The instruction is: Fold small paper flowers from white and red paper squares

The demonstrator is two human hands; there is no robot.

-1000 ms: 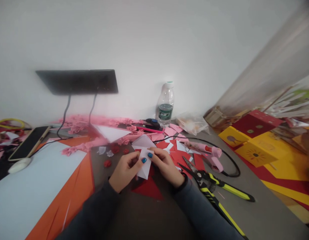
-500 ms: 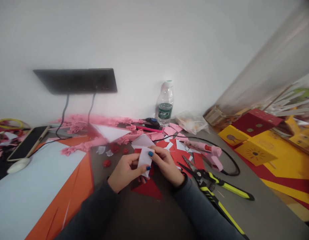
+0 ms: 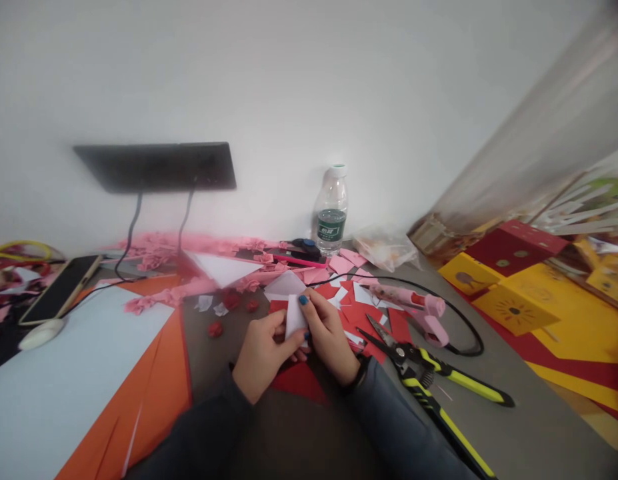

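A small folded piece of white paper [image 3: 295,316] is held between both hands above the grey desk. My left hand [image 3: 267,347] pinches its lower left part, thumb lying across the front. With thumb and fingers closed, my right hand [image 3: 331,335] grips the upper right edge. Red paper [image 3: 301,383] lies on the desk beneath the hands. Behind the white piece rests a pale paper sheet [image 3: 285,287]. Small crumpled red paper pieces [image 3: 215,329] sit left of my left hand.
To the right lie yellow-and-black cutters [image 3: 413,360] and a pink glue gun [image 3: 429,317] with its black cord. Red scraps [image 3: 361,310] spread before them. A water bottle [image 3: 331,213] stands by the wall. Orange and pale sheets [image 3: 159,367], a mouse [image 3: 41,334] and a phone [image 3: 61,290] are left.
The white paper now looks narrower and more upright. My left hand has moved slightly right, closer to my right hand. The whole view has shifted a little.
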